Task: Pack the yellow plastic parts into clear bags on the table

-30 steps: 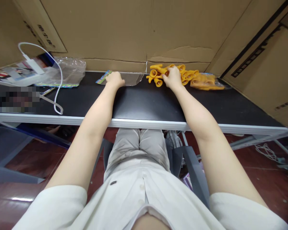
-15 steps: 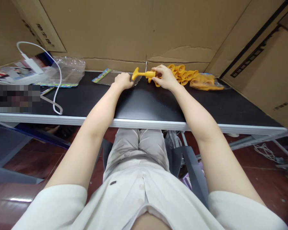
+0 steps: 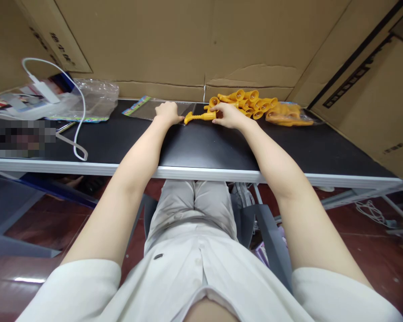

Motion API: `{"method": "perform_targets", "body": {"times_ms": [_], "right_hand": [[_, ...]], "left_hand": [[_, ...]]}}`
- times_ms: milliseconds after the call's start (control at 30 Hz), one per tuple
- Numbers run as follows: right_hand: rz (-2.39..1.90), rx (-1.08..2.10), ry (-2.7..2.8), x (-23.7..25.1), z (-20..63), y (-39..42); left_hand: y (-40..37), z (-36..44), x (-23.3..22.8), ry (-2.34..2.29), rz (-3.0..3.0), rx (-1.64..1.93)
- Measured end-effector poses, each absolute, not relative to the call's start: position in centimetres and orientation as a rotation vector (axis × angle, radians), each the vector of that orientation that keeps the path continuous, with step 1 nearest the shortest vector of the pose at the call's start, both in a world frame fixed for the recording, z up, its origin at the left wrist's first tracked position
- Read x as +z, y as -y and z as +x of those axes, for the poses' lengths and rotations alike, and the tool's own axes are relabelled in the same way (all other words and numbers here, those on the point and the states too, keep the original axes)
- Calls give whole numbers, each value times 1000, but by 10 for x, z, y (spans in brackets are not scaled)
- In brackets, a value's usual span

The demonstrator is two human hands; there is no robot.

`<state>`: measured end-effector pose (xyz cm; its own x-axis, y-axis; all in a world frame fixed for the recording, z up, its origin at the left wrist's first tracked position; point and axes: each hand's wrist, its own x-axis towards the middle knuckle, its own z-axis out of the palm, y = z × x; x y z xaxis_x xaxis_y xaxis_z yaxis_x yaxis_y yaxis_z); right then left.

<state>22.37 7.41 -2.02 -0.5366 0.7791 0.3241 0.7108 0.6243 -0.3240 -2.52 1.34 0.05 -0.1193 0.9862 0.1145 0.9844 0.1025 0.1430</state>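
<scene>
While both arms reach out over the black bench (image 3: 201,147), the right hand (image 3: 230,116) is closed on one yellow toy piece (image 3: 199,117), with the fingers wrapped around its right end, so that end is hidden. This piece lies low over the bench, maybe touching it, and its long axis runs almost from 3 o'clock to 9 o'clock, a little tilted; the free tip with a small flare points toward 9 o'clock. Just at that tip is the mouth of a clear plastic bag (image 3: 179,108), which lies flat on the bench and has a colourful printed strip (image 3: 134,106) at its far left end. The left hand (image 3: 168,114) rests on this bag with fingers curled down and presses or pinches the film; if it really grips the film, I cannot tell. So the piece lies at 3 o'clock from the left hand and very near to it, and the bag mouth stands between the two hands. From the right hand, at about 1 o'clock, there is a pile of the same yellow pieces (image 3: 251,102), partly on another bag. At far 9 o'clock lie a white cable (image 3: 82,112), a crumpled clear wrapping (image 3: 97,100) and some papers. Cardboard walls (image 3: 201,40) close the bench behind.
</scene>
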Motion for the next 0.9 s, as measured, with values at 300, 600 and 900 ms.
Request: {"method": "perform_targets", "body": {"times_ms": [300,600,900], "right_hand": [[-1139,205,2413,-24,216,-73],[-1014,203,2413,-36,198,-73],[-1103,415,2415,-38,192,-63]], "left_hand": [[-27,-31,-7,-2192,2163,479],[-36,-25,-12,-1808,2452,652],[-41,-74,-11,-2315,1751,970]]}}
